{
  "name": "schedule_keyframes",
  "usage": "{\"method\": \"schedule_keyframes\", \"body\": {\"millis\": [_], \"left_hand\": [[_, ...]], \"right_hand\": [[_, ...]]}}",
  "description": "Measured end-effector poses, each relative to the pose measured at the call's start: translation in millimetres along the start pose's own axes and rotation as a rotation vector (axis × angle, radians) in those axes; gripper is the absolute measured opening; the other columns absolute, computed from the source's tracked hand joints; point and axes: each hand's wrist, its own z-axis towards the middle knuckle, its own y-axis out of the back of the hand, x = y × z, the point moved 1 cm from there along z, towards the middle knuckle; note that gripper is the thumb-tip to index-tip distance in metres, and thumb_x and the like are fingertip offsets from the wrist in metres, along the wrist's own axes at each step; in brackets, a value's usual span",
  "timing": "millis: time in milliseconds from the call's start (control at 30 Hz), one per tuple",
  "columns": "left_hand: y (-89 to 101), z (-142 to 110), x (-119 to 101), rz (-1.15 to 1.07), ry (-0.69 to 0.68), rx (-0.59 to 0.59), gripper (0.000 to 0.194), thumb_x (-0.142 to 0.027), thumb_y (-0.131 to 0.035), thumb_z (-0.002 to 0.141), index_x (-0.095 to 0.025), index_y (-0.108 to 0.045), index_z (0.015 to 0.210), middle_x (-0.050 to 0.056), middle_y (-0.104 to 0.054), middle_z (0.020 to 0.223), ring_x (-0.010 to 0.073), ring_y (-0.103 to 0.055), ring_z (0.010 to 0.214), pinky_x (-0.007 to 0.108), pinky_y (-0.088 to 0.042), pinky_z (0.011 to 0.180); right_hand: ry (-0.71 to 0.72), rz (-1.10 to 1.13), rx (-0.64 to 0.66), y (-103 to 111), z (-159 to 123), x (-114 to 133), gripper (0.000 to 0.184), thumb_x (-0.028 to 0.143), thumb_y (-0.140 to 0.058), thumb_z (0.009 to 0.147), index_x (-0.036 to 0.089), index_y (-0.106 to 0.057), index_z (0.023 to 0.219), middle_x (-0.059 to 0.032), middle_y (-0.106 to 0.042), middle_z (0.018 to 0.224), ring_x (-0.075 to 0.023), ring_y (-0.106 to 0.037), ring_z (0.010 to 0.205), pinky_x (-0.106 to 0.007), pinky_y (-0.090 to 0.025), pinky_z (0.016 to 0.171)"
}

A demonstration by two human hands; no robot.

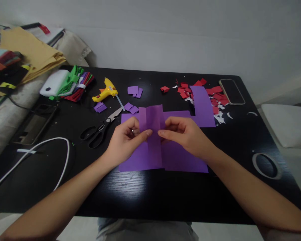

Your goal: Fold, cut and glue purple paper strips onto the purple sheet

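Between my hands is a creased strip of purple paper (154,147), held raised above the table. My left hand (127,137) pinches its left side, thumb on the front and fingers curled behind. On the opposite side, my right hand (184,134) grips the edge in the same way, its fingertips partly hidden by the paper. Beneath lie larger purple sheets (188,159), flat on the black table. Black-handled scissors (102,127) rest with spread blades to the left of my left hand.
A yellow glue gun (106,90) lies behind the scissors, near small purple paper pieces (133,90). Red paper scraps (215,97), a curved purple piece (203,107) and a phone (232,91) are at back right. A tape roll (256,167) lies right; a white cable (67,150) loops left.
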Motion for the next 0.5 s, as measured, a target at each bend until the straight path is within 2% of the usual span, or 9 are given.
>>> {"method": "schedule_keyframes", "body": {"millis": [200, 333, 500], "left_hand": [[-2.5, 1.2, -3.2, -0.084, 0.047, 0.060, 0.036, -0.037, -0.082, 0.086, -0.020, -0.052, 0.076, -0.007, -0.046, 0.062, 0.0079, -0.051, 0.052, 0.021, -0.043, 0.048], [-3.6, 1.7, -3.4, -0.138, 0.085, 0.110, 0.034, -0.038, -0.084, 0.084, -0.020, -0.056, 0.080, -0.005, -0.053, 0.065, 0.0101, -0.057, 0.055, 0.023, -0.048, 0.051], [-2.6, 1.0, 0.9, -0.097, 0.065, 0.074, 0.033, -0.040, -0.085, 0.083, -0.022, -0.058, 0.081, -0.004, -0.057, 0.063, 0.0126, -0.059, 0.054, 0.025, -0.048, 0.049]], "right_hand": [[0.001, -0.044, -0.019, 0.6, 0.3, -1.4, 0.039, 0.048, -0.090, 0.075, 0.019, -0.065, 0.074, -0.0008, -0.071, 0.073, -0.0193, -0.075, 0.072, -0.035, -0.066, 0.074], [0.018, -0.043, -0.031, 0.9, 0.5, -2.8, 0.038, 0.049, -0.090, 0.076, 0.018, -0.068, 0.077, -0.0017, -0.073, 0.075, -0.0194, -0.076, 0.073, -0.036, -0.067, 0.076], [0.051, -0.077, -0.055, -0.4, 0.5, -3.8, 0.037, 0.050, -0.089, 0.078, 0.018, -0.071, 0.080, -0.0028, -0.074, 0.077, -0.0195, -0.075, 0.073, -0.035, -0.067, 0.074]]}}
